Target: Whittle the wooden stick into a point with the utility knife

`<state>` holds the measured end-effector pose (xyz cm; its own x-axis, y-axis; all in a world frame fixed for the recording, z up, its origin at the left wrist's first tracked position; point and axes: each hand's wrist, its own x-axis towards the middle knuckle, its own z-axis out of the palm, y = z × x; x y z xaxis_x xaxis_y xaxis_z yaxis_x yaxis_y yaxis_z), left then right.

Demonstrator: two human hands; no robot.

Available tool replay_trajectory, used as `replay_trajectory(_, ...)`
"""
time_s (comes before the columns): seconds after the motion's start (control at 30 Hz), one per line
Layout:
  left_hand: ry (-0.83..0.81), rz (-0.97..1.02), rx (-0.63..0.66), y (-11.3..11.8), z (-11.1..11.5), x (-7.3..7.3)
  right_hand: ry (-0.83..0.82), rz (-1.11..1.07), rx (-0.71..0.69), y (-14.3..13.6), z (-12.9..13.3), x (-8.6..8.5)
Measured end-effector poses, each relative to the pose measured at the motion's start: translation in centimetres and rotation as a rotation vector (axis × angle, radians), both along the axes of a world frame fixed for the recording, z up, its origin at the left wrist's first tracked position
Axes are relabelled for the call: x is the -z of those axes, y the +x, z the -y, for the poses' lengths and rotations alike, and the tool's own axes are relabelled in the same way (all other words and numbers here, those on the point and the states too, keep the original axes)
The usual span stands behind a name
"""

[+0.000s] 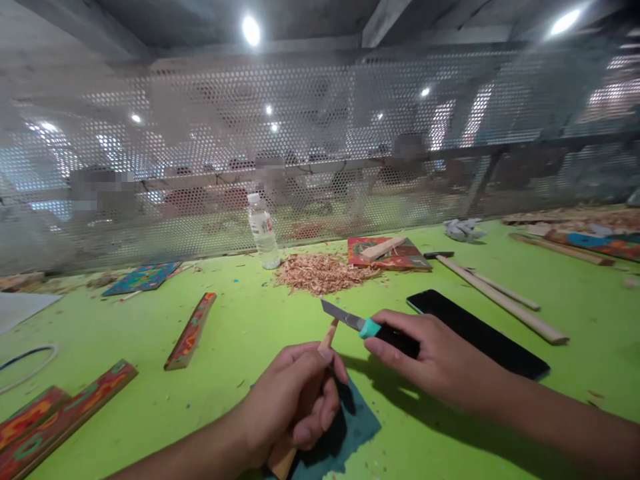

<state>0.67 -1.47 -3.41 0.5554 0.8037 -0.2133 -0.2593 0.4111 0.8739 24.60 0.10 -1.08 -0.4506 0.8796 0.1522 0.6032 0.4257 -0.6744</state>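
Wooden stick (328, 335) is sitting in your left hand (304, 393), right hand (425, 348) is holding the knife (370, 329), so be angling it shallow.

We look across a bright green counter (240, 327) that runs up to a tall perforated screen (200, 100), pale grey and pierced with rows of small round holes. A dark rail (540, 143) crosses it at the right, with a slanting brace (483, 180) below. Above us we see a grey ceiling (310, 17) with beams (385, 20) and two glaring white lamps (251, 31). Through the holes we make out smaller lights (269, 110) and blurred shapes.
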Motion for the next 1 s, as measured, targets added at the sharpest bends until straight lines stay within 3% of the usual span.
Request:
replay_trajectory(0.17, -0.034, 0.035, 0.058, -0.1, -0.2, 0.4, 0.031, 0.012, -0.001, 0.0, 0.3, -0.2)
replay_trajectory(0.33, -0.058, 0.017, 0.035, 0.0, -0.1, 0.8, 0.094, 0.063, -0.022, 0.0, 0.1, -0.3)
replay_trajectory(0.53, 0.088, -0.158, 0.001, 0.1, 0.4, 0.2, 0.166, 0.114, -0.11, -0.2, 0.4, 0.1)
replay_trajectory(0.73, 0.155, -0.246, 0.049, 0.2, 0.4, -0.6, 0.137, 0.16, -0.207, -0.4, 1.2, 0.5)
replay_trajectory(1.0, 0.172, -0.31, 0.032, 0.1, 0.6, -0.1, 0.176, 0.167, -0.221, -0.2, 1.1, 0.5)
